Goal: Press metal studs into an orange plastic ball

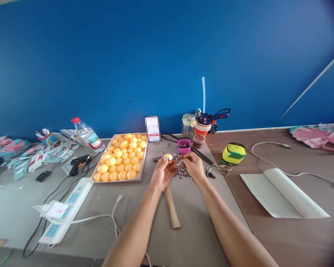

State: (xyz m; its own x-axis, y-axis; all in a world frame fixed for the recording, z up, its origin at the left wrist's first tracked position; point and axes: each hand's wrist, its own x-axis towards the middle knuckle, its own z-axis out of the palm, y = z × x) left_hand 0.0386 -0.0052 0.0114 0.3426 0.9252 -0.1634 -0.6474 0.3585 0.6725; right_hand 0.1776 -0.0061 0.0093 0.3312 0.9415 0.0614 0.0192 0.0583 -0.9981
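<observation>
In the head view my left hand (pixel 163 174) is closed on an orange ball (pixel 168 157), which looks like a ping-pong ball with a pale or shiny patch on it. My right hand (pixel 193 165) sits just to its right, thumb and fingertips pinched together. Whatever is between those fingertips is too small to make out. Between and behind both hands lies a scatter of small shiny metal pieces (pixel 180 171). A pink container (pixel 184 145) with more small pieces stands behind them. Below my left hand a wooden stick (pixel 172 211) lies on the table.
To the left is a shallow box (pixel 143 163) of orange balls. Further left are a water bottle (pixel 89 137), a glue gun (pixel 79 163) and a power strip (pixel 65 215). A jar (pixel 189 128), a yellow band (pixel 233 154) and a paper roll (pixel 286 194) lie beyond my right hand.
</observation>
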